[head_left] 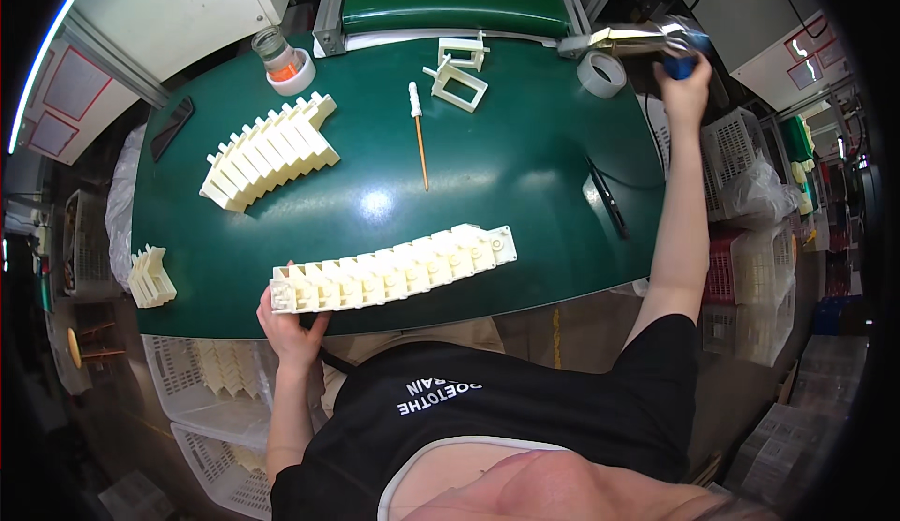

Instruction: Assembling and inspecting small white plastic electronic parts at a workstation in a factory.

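Left hand (292,335) curls around the left end of a long cream strip (394,271), thumb on the near side and fingers at the end, pinching the last block. Boxy linked segments make up the strip, which lies near the close edge of a green table (539,179), its right end angled slightly away. Right hand (689,91), far out to the upper right, is closed around a blue-handled tool (682,64) (blurred, so its exact kind is hard to tell).

From its look, the strip is hollow, hard plastic: probably light for its length, rigid in each block, perhaps able to bend or sag at the joints. Smooth faces might slide a little in dry fingers, and the thin walls could chip if squeezed hard. Solid end blocks seem the surest hold, with a second support under the middle if lifted. Beyond it lies a shorter, similar cream stack (270,153).
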Motion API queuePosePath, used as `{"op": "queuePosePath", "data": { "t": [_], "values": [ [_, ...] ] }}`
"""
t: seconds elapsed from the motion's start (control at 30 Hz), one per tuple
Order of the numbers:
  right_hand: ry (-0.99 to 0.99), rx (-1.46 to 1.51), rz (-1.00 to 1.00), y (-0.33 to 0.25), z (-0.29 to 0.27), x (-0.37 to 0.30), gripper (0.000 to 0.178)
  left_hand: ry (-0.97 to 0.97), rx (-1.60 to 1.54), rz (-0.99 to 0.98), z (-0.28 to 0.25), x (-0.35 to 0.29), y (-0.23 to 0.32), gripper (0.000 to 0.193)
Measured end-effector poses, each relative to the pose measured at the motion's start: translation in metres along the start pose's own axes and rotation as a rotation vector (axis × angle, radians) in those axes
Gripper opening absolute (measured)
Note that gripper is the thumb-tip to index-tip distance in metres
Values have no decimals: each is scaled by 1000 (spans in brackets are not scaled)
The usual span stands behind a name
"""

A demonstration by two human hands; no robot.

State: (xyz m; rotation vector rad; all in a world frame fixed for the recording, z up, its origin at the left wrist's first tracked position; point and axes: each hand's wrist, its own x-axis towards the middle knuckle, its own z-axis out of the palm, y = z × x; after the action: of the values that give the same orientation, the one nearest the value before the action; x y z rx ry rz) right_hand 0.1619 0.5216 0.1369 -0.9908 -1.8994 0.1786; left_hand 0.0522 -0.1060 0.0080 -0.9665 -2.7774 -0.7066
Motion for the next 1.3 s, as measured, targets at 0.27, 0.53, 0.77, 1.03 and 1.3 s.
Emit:
{"op": "queuePosePath", "data": {
  "t": [0.27, 0.53, 0.77, 1.03, 1.3],
  "values": [
    [16, 359, -163, 47, -123, -98, 15, 14, 15, -5, 1, -2, -1, 53],
    [-74, 458, -131, 40, -123, -141, 29, 21, 20, 0, 3, -2, -1, 53],
    [-148, 347, -183, 44, -116, -149, 34, 27, 35, 17, 3, -2, -1, 54],
    [-129, 386, -191, 32, -114, -151, 30, 39, 37, 28, 3, -2, -3, 54],
    [-105, 459, -205, 26, -117, -153, 30, 34, 40, 21, 4, -3, -3, 56]
  ]
}}
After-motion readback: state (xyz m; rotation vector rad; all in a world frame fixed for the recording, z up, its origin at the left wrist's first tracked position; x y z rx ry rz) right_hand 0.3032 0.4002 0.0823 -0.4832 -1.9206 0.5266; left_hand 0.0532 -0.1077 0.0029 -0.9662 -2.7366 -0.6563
